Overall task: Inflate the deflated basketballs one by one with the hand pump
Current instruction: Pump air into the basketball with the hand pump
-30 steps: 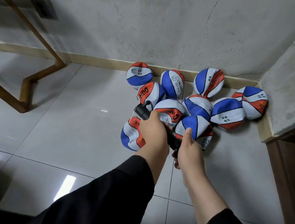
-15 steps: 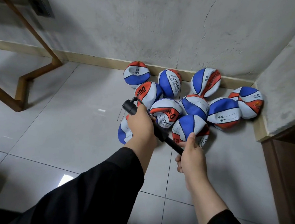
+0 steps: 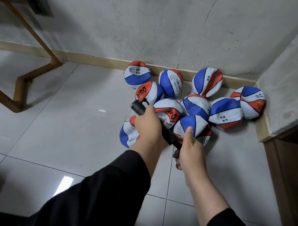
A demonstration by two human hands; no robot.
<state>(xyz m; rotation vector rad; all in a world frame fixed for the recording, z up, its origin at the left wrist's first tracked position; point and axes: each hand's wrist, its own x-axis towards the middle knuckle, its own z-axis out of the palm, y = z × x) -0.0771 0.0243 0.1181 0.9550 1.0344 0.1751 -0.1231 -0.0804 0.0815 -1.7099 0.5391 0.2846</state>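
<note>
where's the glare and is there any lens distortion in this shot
Head view: bright glare patches sit on the glossy floor tiles, lower left; the wide-angle lens bends the baseboard and wooden rail; the left hand and pump look slightly soft, the basketballs fairly sharp.

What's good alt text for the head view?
Two hands hold a black hand pump over a tiled floor, the left hand round its barrel and the right hand at its near end. Beyond, nine deflated red, white and blue basketballs sit in a wall corner.
</note>
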